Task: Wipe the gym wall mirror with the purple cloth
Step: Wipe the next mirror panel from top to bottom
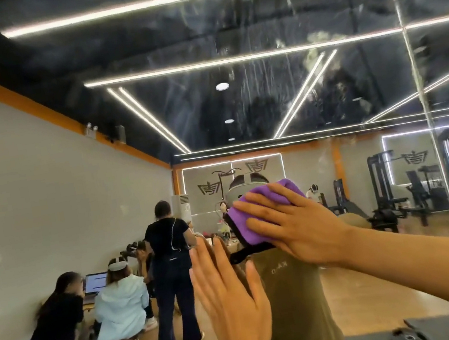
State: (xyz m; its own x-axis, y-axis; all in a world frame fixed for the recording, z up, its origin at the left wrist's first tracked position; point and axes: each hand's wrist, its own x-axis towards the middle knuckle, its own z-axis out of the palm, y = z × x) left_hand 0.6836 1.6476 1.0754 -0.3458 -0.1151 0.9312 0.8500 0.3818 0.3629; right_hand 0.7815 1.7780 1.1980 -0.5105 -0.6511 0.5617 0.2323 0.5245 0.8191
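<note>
The gym wall mirror (279, 96) fills nearly the whole view and shows streaks and smudges across its upper part. My right hand (291, 227) lies flat with spread fingers on the folded purple cloth (257, 214) and presses it against the glass at centre. My left hand (228, 295) is lower and to the left, fingers straight and together, palm flat on or very close to the glass, holding nothing. My own reflection in an olive shirt stands behind both hands.
A vertical seam (423, 97) between mirror panels runs down the right side. The mirror reflects several people (171, 266) at the left by a white wall, gym machines (392, 196) at the right, and ceiling light strips. Dark objects (408, 337) lie at the bottom right.
</note>
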